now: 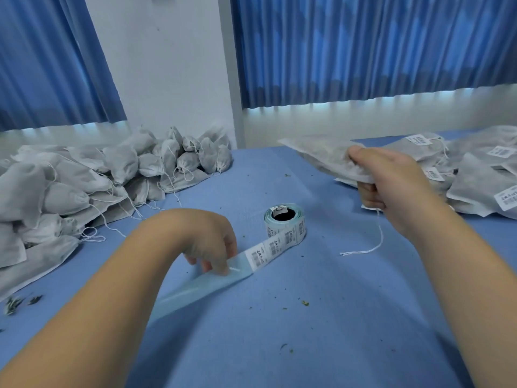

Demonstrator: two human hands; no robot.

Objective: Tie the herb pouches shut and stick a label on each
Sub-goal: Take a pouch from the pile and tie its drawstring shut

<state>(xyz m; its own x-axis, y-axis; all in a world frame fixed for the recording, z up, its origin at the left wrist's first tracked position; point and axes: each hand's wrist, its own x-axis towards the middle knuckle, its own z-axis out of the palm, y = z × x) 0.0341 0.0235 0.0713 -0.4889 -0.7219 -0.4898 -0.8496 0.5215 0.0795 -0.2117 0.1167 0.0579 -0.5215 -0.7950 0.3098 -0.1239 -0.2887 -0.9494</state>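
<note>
while, in the head view, the right hand (391, 186) grips a pouch (321, 155) beside the labelled pile (481, 180), the left hand (207, 242) curls its fingers onto the backing strip (195, 292), pinch unclear; a hard tug could tip the label roll (285, 222), or the dangling drawstring (377, 242) snag it.

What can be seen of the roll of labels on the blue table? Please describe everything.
The label roll stands on end on the blue table, with its dark hollow core facing up. White barcode labels sit on a pale blue-green, glossy backing strip. The strip unwinds toward the near left, and its near part is bare. The left hand touches the strip with its fingertips beside the last label.
</note>
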